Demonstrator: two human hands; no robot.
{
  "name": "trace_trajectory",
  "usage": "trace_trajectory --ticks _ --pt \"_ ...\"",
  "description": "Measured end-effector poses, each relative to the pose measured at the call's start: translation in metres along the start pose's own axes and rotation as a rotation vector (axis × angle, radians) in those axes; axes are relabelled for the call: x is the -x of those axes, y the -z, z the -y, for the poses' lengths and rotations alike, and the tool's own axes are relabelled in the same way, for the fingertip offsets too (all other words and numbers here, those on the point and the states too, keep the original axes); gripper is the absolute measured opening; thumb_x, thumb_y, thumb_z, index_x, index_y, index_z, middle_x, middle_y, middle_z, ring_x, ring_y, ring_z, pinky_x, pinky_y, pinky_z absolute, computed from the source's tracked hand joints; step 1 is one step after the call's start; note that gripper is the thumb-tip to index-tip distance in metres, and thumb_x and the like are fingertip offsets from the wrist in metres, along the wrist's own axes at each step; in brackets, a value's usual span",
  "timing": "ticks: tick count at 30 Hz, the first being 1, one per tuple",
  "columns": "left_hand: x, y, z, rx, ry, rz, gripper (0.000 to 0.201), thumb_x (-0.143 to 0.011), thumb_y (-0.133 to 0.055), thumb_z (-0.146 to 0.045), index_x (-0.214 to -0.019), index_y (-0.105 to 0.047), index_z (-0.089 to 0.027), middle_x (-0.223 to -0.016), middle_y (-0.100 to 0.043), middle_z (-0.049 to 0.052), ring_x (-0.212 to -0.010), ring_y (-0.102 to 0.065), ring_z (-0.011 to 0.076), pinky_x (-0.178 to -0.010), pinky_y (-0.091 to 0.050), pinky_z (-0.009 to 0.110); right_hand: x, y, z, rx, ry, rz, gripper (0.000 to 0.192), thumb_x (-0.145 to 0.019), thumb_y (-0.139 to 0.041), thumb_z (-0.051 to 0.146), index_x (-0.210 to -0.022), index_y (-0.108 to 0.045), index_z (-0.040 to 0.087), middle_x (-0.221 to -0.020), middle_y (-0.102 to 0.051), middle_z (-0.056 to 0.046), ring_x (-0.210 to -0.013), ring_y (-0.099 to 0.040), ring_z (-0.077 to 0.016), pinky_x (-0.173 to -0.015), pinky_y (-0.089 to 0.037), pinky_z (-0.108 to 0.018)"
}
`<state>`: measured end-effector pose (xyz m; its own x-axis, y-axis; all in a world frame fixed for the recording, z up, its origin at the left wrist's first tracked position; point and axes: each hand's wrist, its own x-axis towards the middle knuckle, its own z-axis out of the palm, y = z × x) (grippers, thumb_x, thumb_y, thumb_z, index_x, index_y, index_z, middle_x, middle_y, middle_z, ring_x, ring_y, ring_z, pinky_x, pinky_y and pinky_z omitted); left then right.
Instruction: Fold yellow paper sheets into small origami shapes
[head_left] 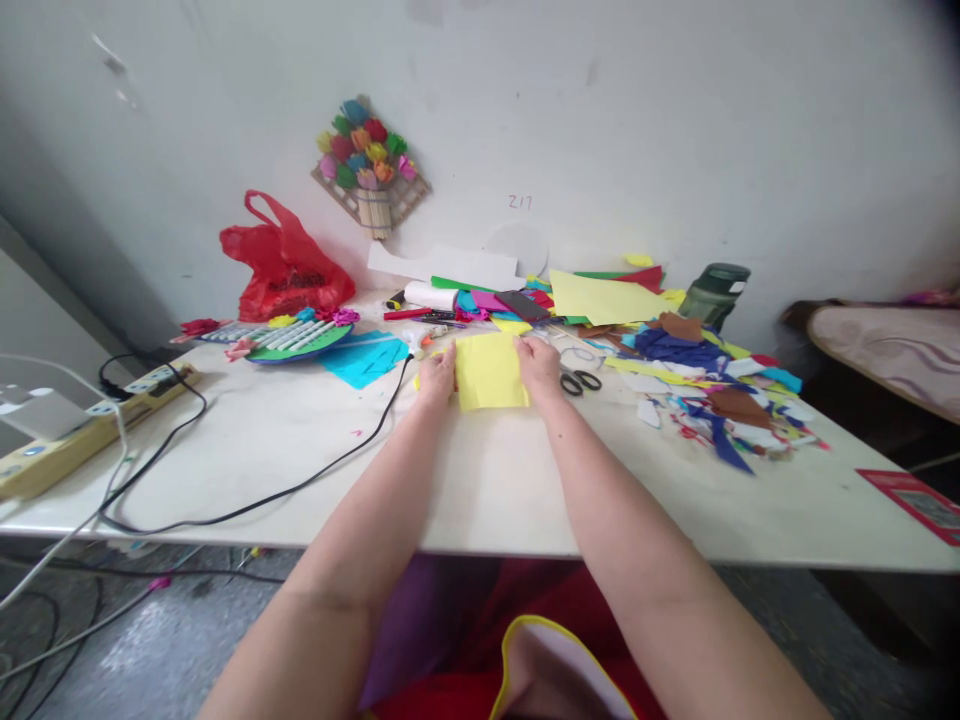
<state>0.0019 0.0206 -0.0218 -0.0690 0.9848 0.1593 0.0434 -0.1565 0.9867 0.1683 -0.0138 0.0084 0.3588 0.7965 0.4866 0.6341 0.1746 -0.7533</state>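
Note:
A yellow sheet of paper [489, 372] lies flat on the white table [480, 490], far from me. My left hand [438, 378] presses on its left edge with fingers bent down. My right hand [538, 364] rests on the sheet's upper right corner, fingers curled over the edge. Both arms stretch straight out across the table. Black-handled scissors [581, 380] lie just right of my right hand.
A heap of coloured paper scraps [712, 385] covers the right back of the table, beside a dark green jar [714, 293]. A red plastic bag [283, 262], a blue paper craft [300, 340], a black cable [247, 500] and a power strip [82, 425] sit left.

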Motion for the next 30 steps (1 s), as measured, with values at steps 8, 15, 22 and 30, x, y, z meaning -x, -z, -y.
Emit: trace_trajectory --ticks 8,15,22,30 --pt "0.000 0.005 -0.019 0.279 0.117 -0.043 0.060 -0.067 -0.045 -0.073 -0.081 -0.056 -0.015 -0.069 -0.061 0.005 -0.051 -0.055 0.0104 -0.052 -0.046 0.024 0.000 -0.001 -0.002 -0.079 0.015 0.096 0.027 -0.078 -0.048 0.035 -0.064 -0.061 0.017 -0.055 -0.051 0.001 -0.057 -0.044 -0.0141 -0.057 -0.033 -0.025" --pt "0.004 0.005 -0.022 0.282 -0.044 -0.006 0.051 -0.064 -0.060 -0.061 -0.089 -0.057 -0.017 -0.088 -0.065 0.009 -0.073 -0.062 0.0162 -0.064 -0.049 0.028 0.006 0.002 0.005 0.111 0.115 0.165 0.027 -0.081 -0.048 0.035 -0.071 -0.065 0.017 -0.059 -0.057 -0.002 -0.058 -0.046 -0.0151 -0.056 -0.032 -0.025" --pt "0.015 0.004 -0.033 0.177 -0.393 0.076 0.034 -0.073 -0.057 -0.048 -0.077 -0.061 -0.015 -0.072 -0.066 0.005 -0.074 -0.061 0.0144 -0.076 -0.047 0.028 0.010 -0.001 0.007 0.207 0.181 0.172 0.028 -0.083 -0.046 0.035 -0.073 -0.067 0.018 -0.062 -0.060 -0.003 -0.058 -0.048 -0.0151 -0.055 -0.029 -0.025" --pt "0.012 0.001 -0.019 -0.410 -0.358 0.149 0.034 -0.069 -0.060 -0.049 -0.080 -0.063 -0.017 -0.058 -0.060 0.002 -0.059 -0.059 0.0157 -0.059 -0.044 0.025 0.005 -0.001 0.002 -0.032 0.072 0.139 0.029 -0.078 -0.047 0.038 -0.071 -0.064 0.015 -0.056 -0.053 -0.001 -0.056 -0.043 -0.0147 -0.053 -0.031 -0.025"
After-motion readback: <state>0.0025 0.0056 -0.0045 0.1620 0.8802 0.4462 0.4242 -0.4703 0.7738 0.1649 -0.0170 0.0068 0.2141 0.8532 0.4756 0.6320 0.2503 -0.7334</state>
